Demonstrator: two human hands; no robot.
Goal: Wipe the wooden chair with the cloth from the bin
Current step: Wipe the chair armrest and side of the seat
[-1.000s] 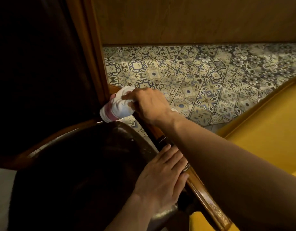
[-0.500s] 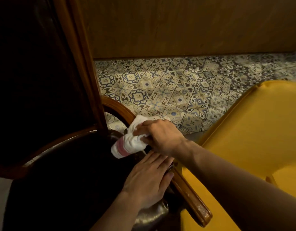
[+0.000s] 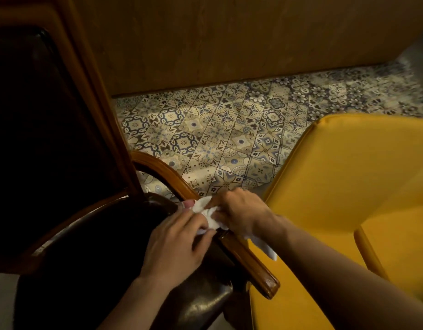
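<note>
- Both hands meet on the wooden chair's armrest [image 3: 244, 256], and that rail is the landmark for everything here.
- The cloth [image 3: 209, 214] is bunched white on top of the armrest, roughly midway along it, with a loose tail [image 3: 265, 248] hanging off the side facing the yellow seat [image 3: 348, 186].
- The right hand [image 3: 241, 211] is clenched over the cloth, pressing it down on the rail.
- The left hand [image 3: 174, 241] comes in from the dark seat cushion [image 3: 98, 246] side, fingers curled and pinching the cloth's near edge; whether it also grips the wood beneath, I cannot tell.
- The armrest's long axis runs diagonally: its far end curves up toward the chair back [image 3: 91, 103], its near end [image 3: 270, 284] points down toward the person.
- The cloth sits directly under both hands, the right hand squarely on top of it and so the better placed.
- My read: the coming stroke has to follow that diagonal, with bare wood lying both ways from the cloth.
- The patterned floor tiles [image 3: 217, 139] lie beyond the armrest's far curve.
</note>
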